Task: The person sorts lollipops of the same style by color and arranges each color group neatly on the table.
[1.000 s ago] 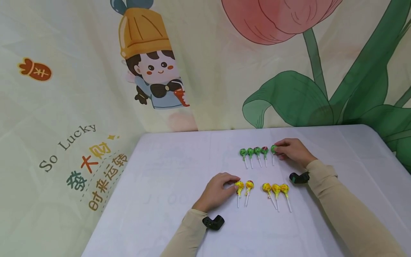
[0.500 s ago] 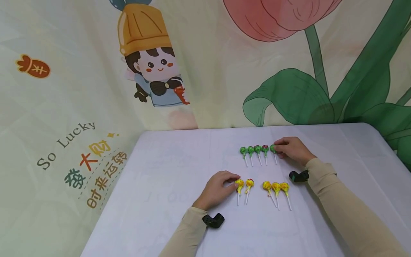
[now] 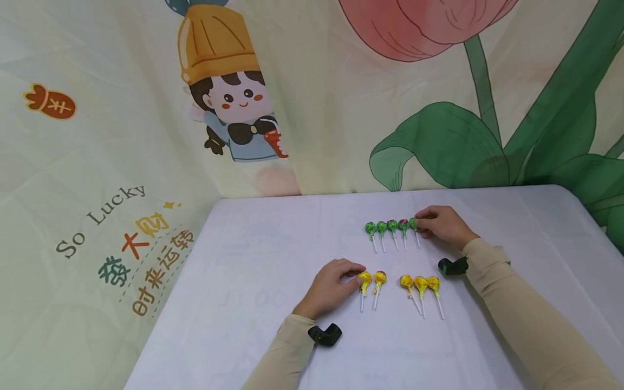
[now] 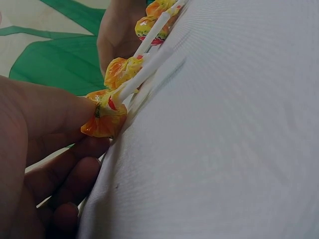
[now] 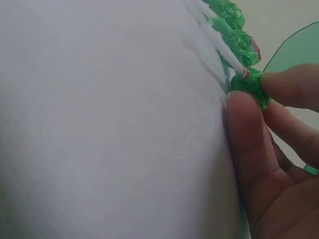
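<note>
My left hand (image 3: 331,287) pinches the wrapped head of the leftmost yellow lollipop (image 3: 364,278), which lies on the white table with its stick toward me. A second yellow lollipop (image 3: 379,278) rests just to its right. Farther back, my right hand (image 3: 446,225) holds the rightmost green lollipop (image 3: 413,223) between thumb and fingers, as the right wrist view also shows on its green wrapper (image 5: 249,88). That lollipop sits close beside a row of several green lollipops (image 3: 392,226), all with sticks pointing toward me.
Right of the yellow pair, past a gap, lie three more yellow lollipops (image 3: 420,284), their sticks converging. The white tablecloth (image 3: 273,244) ends at a printed fabric backdrop (image 3: 331,108). Black wrist cameras (image 3: 325,335) are strapped to both wrists.
My right hand has shifted the rightmost green lollipop slightly left, narrowing its gap to the green row; its stick now slants more. The left hand stays on its yellow lollipop.
</note>
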{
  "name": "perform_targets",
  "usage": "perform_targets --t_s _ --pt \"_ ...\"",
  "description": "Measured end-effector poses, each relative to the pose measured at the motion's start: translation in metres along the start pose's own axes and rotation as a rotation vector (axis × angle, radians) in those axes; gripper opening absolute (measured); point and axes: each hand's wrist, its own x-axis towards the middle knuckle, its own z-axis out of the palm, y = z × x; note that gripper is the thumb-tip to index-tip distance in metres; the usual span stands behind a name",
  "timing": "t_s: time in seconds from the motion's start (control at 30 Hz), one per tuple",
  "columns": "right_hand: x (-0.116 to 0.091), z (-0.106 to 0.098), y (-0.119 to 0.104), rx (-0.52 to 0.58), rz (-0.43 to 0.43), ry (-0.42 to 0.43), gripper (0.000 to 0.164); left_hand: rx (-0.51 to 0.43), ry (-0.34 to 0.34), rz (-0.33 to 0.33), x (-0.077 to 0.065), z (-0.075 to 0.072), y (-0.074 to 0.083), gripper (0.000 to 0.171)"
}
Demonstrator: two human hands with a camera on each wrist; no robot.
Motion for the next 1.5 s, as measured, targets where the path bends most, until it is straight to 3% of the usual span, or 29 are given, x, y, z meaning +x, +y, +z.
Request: perform_targets --t_s 1.03,1.5 --pt "-0.008 -0.004 0.006 -0.075 -0.076 -0.007 0.045 0.025 -0.004 0.038 0.003 0.002 -0.004 0.029" --pt "-0.023 -0.003 0.004 -0.079 -0.036 0.006 0.049 0.023 0.000 0.077 0.001 0.000 -0.005 0.031"
